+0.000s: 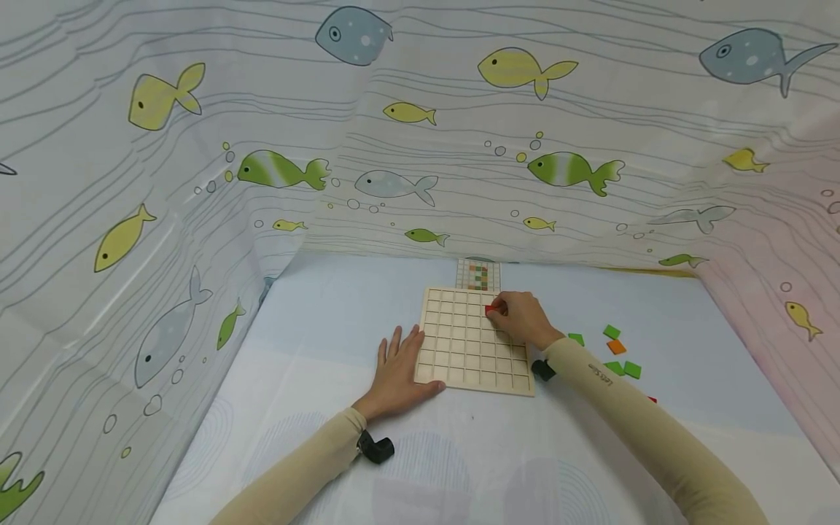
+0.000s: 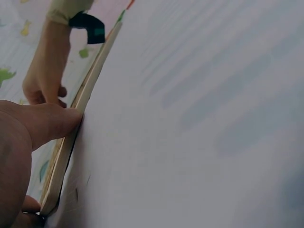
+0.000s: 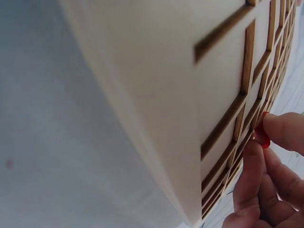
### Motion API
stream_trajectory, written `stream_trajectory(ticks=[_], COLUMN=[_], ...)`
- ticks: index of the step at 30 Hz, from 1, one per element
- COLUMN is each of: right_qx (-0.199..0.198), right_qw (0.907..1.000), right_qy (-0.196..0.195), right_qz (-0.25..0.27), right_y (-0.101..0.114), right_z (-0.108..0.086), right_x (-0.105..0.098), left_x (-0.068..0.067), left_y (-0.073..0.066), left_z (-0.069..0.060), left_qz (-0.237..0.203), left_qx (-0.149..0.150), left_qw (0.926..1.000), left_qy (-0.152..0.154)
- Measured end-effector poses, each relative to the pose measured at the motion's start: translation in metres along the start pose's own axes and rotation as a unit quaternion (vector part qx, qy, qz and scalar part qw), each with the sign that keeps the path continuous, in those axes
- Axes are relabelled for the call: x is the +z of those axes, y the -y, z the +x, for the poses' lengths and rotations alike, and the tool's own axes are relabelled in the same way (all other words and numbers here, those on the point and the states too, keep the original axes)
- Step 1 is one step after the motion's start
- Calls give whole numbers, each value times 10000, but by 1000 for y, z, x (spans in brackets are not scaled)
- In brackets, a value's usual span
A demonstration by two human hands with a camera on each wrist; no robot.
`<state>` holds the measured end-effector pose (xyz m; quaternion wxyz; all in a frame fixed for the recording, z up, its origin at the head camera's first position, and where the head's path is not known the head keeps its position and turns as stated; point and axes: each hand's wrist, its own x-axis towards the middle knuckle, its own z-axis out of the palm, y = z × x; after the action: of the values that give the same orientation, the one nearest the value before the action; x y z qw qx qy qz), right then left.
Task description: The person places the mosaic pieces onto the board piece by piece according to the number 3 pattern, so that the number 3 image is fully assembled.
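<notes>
A pale wooden grid board (image 1: 459,343) with square recesses lies on the table. Pinched between thumb and fingertips of my right hand (image 1: 520,318) is a small red tile (image 1: 489,310), over the board's upper right part. The right wrist view shows the red tile (image 3: 262,130) at the grid's surface; whether it touches a recess I cannot tell. My left hand (image 1: 399,375) rests at the board's lower left corner with fingers spread. Its thumb lies on the near edge, as the left wrist view also shows beside the board's rim (image 2: 71,137).
Behind the board lies a small printed grid card (image 1: 478,275) with coloured squares. To the right, partly behind my right forearm, are several loose green tiles (image 1: 612,332), an orange tile (image 1: 616,347) and a red piece (image 1: 652,399). A fish-patterned curtain (image 1: 420,146) surrounds the table.
</notes>
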<state>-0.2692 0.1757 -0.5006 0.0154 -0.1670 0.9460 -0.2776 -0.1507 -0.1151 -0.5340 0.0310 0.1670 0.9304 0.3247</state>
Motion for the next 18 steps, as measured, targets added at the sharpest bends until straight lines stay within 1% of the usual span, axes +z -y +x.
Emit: stream_trajectory(ticks=[5, 9, 18], right_qx=[151, 102, -2], right_qw=[9996, 9991, 9990], right_qy=[198, 313, 258], right_qz=[-127, -252, -371], right_y=[1, 0, 0], right_z=[3, 5, 5], right_x=[1, 1, 2], left_x=[-1, -1, 0], left_y=[0, 0, 0], left_z=[-1, -1, 1], left_qz=[46, 75, 127], left_qx=[1, 0, -13], left_qw=[10000, 10000, 9999], left_qy=[-1, -7, -33])
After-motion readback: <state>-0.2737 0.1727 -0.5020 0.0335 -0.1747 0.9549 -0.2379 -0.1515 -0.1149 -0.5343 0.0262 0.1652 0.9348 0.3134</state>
